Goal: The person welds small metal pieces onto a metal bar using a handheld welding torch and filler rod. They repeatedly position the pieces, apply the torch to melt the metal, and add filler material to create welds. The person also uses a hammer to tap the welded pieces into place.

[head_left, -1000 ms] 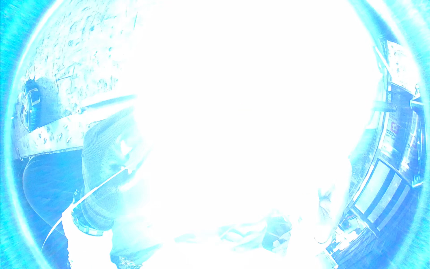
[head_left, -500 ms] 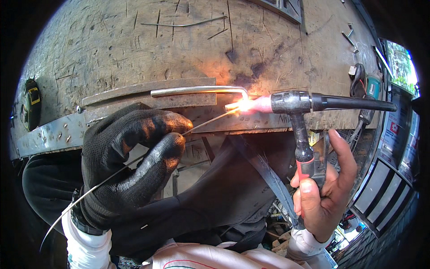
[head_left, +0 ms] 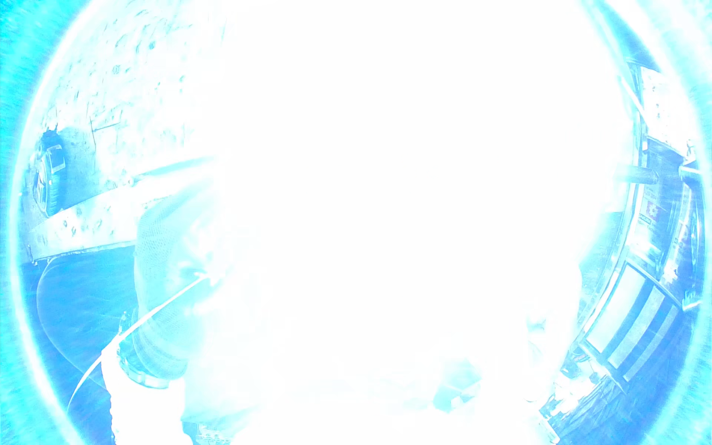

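White glare from the welding arc blots out the middle of the head view, hiding the workpiece and most of both hands. My left hand (head_left: 163, 297), in a mesh glove, shows only its back and cuff; the fingers vanish in the light. A thin filler rod (head_left: 144, 319) runs through that hand, its tail curving down past my wrist. Of my right hand (head_left: 552, 334) just a faint outline is left. The dark tail end of the TIG welding torch (head_left: 639, 175) pokes out of the glare at the right, level with where it was held before.
A tape measure (head_left: 50, 178) lies at the left of the worktable (head_left: 126, 89). Along the table's near edge runs a flat metal strip (head_left: 85, 222) with small bits on it. A striped panel (head_left: 638, 319) stands at the right.
The arc has flared from a small glow into glare that whites out most of the picture. Both hands, the filler rod and the torch tail appear in nearly the same places.
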`<action>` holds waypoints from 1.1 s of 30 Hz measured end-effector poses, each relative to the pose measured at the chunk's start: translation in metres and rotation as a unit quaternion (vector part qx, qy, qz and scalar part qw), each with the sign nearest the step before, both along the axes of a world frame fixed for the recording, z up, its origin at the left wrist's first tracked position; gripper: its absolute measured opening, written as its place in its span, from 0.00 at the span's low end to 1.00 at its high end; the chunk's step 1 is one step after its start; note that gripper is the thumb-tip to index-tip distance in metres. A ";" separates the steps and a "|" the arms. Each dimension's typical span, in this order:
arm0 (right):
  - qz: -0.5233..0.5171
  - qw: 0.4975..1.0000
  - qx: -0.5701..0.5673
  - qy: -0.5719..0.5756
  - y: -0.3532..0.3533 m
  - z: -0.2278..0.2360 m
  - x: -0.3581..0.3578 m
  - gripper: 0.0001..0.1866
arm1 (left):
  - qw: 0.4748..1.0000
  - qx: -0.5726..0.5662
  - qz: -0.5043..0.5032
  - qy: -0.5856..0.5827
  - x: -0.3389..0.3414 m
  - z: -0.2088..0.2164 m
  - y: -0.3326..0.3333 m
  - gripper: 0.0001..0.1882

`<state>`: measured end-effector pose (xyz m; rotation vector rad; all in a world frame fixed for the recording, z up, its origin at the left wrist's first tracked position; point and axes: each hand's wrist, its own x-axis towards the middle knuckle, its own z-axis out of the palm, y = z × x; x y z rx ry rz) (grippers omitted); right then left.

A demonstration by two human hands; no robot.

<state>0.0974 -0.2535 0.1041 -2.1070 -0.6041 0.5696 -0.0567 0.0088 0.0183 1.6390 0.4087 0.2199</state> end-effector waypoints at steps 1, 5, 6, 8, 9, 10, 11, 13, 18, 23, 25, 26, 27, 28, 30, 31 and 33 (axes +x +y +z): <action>0.037 0.999 0.003 -0.021 0.001 -0.002 0.002 0.30 | 0.999 0.031 -0.026 0.001 0.000 0.000 0.002 0.18; -0.031 0.999 -0.009 0.031 0.001 0.001 -0.009 0.36 | 0.981 0.150 -0.115 0.038 0.006 0.004 0.005 0.13; -0.097 0.993 -0.035 0.065 0.001 0.006 -0.015 0.39 | 0.982 0.159 -0.105 0.001 0.008 0.006 0.005 0.12; -0.106 0.992 -0.014 0.069 -0.001 0.007 -0.019 0.39 | 0.986 0.144 -0.079 0.022 0.012 0.008 0.002 0.14; -0.105 0.991 -0.008 0.082 -0.002 0.007 -0.020 0.39 | 0.992 0.113 -0.056 0.023 0.012 0.008 0.001 0.14; -0.109 0.991 -0.009 0.081 -0.002 0.008 -0.021 0.39 | 0.993 0.109 -0.045 0.018 0.013 0.009 -0.001 0.14; -0.120 0.989 -0.022 0.079 -0.002 0.009 -0.022 0.38 | 0.991 0.123 -0.051 0.008 0.013 0.010 0.000 0.14; -0.115 0.989 -0.007 0.095 -0.001 0.010 -0.022 0.38 | 0.995 0.086 -0.048 0.023 0.012 0.011 0.000 0.14; -0.095 0.990 -0.016 0.105 0.001 0.012 -0.025 0.37 | 0.991 0.116 -0.063 0.020 0.011 0.014 0.004 0.12; -0.040 0.999 -0.022 -0.010 -0.005 -0.002 -0.023 0.36 | 0.983 0.164 -0.081 0.012 0.013 0.014 0.006 0.10; 0.004 0.996 -0.044 -0.073 -0.008 -0.004 -0.016 0.32 | 0.990 0.122 -0.066 0.012 0.014 0.011 0.003 0.10; 0.020 0.999 -0.008 -0.042 -0.009 -0.004 -0.014 0.30 | 0.991 0.117 -0.062 0.011 0.015 0.009 0.002 0.10; 0.008 0.999 -0.011 -0.032 -0.010 -0.003 -0.013 0.29 | 0.993 0.108 -0.054 0.012 0.015 0.007 0.001 0.11; -0.004 1.000 -0.015 -0.022 -0.010 -0.002 -0.012 0.29 | 0.995 0.089 -0.040 0.010 0.016 0.005 0.000 0.12; -0.019 1.000 -0.012 0.005 -0.010 0.001 -0.012 0.32 | 0.998 0.060 -0.013 0.000 0.017 0.003 -0.001 0.14; -0.057 0.997 -0.020 0.047 -0.009 0.004 -0.012 0.33 | 0.998 0.064 -0.014 -0.009 0.017 0.002 -0.001 0.15; -0.045 0.997 -0.023 0.056 -0.008 0.004 -0.015 0.35 | 0.982 0.180 -0.060 -0.014 0.016 0.005 -0.001 0.13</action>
